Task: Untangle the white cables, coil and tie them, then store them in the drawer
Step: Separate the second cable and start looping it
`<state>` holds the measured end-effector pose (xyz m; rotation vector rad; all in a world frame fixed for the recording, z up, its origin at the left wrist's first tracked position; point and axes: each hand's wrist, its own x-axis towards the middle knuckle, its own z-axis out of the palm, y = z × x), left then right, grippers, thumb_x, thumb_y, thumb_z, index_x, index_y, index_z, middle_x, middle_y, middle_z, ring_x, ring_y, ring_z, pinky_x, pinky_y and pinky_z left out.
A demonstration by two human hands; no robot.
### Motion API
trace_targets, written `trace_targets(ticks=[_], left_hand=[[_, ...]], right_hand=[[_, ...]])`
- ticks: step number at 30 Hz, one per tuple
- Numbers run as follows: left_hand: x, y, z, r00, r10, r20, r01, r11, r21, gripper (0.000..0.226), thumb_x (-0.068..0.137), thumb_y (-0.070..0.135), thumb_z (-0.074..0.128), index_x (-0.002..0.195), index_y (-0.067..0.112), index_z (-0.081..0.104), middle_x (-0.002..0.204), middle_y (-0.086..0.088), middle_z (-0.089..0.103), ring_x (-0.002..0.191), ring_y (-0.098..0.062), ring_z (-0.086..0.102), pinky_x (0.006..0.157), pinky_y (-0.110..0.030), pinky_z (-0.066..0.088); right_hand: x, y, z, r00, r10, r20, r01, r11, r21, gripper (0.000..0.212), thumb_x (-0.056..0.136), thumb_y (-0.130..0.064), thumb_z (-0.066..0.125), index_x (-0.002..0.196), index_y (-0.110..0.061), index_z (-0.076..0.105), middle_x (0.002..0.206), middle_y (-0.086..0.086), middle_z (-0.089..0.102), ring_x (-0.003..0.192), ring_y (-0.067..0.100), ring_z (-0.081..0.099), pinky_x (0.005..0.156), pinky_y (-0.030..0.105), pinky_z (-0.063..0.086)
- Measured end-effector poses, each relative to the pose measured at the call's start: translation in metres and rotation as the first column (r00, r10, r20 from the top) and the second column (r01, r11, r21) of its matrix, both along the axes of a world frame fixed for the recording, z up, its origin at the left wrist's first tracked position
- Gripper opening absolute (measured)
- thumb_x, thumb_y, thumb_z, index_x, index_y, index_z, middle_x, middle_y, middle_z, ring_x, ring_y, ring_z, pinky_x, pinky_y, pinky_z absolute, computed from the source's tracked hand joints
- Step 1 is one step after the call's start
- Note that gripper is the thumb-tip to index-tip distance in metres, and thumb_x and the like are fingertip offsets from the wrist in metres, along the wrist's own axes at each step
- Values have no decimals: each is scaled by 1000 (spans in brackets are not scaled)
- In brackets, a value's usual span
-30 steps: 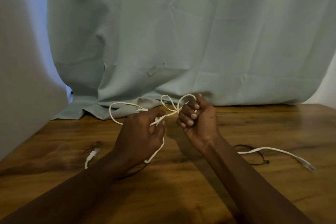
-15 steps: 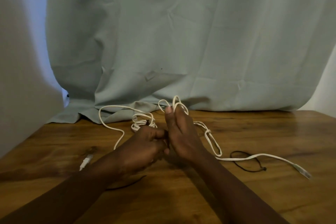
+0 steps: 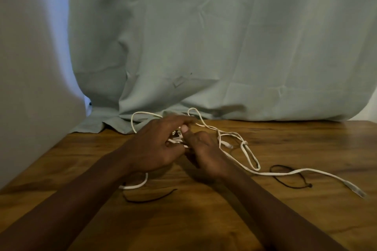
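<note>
The white cables [image 3: 244, 144] are bunched between the hands, the right hand [image 3: 204, 153] curled into the tangle; what is held by the left hand [image 3: 155, 146] cannot be told. Loops are trailed rightward over open table [image 3: 306, 140]

no readable text, no labels, brands, numbers or signs on the white cables [image 3: 234, 161], on the wooden desk [image 3: 306, 142], or on the grey-green cloth [image 3: 204, 47] hanging behind
</note>
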<state>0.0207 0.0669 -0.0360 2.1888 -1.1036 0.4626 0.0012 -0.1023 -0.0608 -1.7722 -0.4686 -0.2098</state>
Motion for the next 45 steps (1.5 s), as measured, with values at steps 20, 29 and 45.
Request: trace_targets(ticks=[20, 29, 45], left_hand=[[16, -13, -8, 860, -233, -454, -81, 816, -573, 29, 89, 23, 74, 101, -1, 64, 50, 5, 60, 38, -2, 48, 40, -14, 35], [28, -1, -2, 993, -28, -117, -44, 821, -569, 26, 83, 29, 84, 82, 9, 68, 66, -15, 71, 55, -27, 64, 54, -38, 51], [6, -32, -32, 965, 245, 90, -235, 967, -102, 25, 91, 34, 73, 115, 41, 70, 78, 23, 70, 73, 5, 65, 62, -16, 45]], right_hand=[[11, -7, 5, 739, 557, -379, -272, 761, 589, 48, 99, -44, 47, 57, -24, 35, 43, -9, 24, 32, 6, 16, 38, 20, 14], [8, -6, 7, 613, 673, -414, -348, 700, 623, 40, 95, -39, 38, 60, -28, 22, 47, -8, 11, 36, 9, 7, 41, 16, 7], [21, -28, 17, 932, 211, -293, 176, 442, 879, 60, 108, -34, 30, 50, -24, 32, 38, -9, 21, 25, 5, 17, 31, 12, 12]])
